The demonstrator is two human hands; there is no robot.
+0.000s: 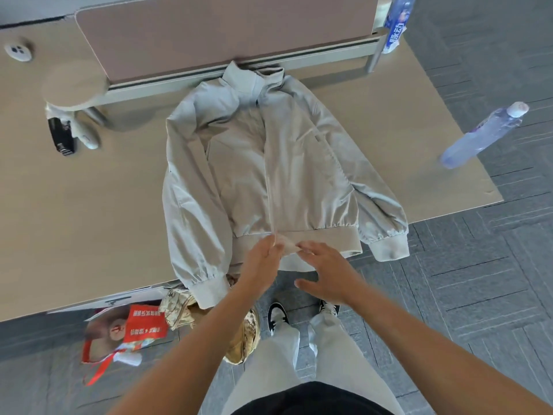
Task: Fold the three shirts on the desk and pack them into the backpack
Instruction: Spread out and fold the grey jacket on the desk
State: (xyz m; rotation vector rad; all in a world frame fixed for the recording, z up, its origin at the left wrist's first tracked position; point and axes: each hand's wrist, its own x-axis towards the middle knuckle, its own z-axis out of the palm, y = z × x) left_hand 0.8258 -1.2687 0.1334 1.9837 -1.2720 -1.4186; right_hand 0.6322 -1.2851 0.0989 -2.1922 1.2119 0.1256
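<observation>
The left hand pinches the bottom hem of a pale grey zip jacket at its centre front. The right hand is beside it, fingers spread and relaxed, fingertips touching the same hem. The jacket lies front up on the tan tabletop, collar toward the partition panel, both sleeves lying down along its sides, the cuffs reaching past the near edge. A clear plastic bottle stands near the tabletop's right edge. Below the edge on the floor sit a camouflage backpack and a red bag.
</observation>
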